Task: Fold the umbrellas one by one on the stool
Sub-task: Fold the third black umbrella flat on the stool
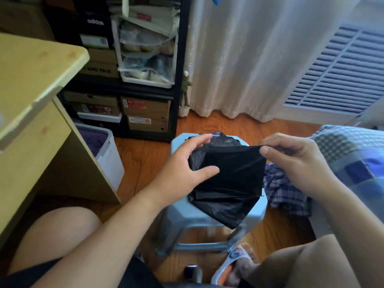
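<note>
A black umbrella [228, 179] lies loosely bunched on the light blue plastic stool [182, 215] in the middle of the view. My left hand [187, 163] holds its left side, the thumb lying on the fabric and the fingers reaching over the top edge. My right hand [295, 161] pinches a flap of the black fabric at its upper right corner and holds it stretched taut above the stool. The umbrella's handle and shaft are hidden under the cloth.
A wooden desk [31, 90] stands at the left with a white bin [108, 154] beside it. Behind the stool is a black shelf of shoe boxes [145, 113]. Checked cloth [286, 190] and a bed [353, 154] lie at the right; a slipper [232, 260] sits below.
</note>
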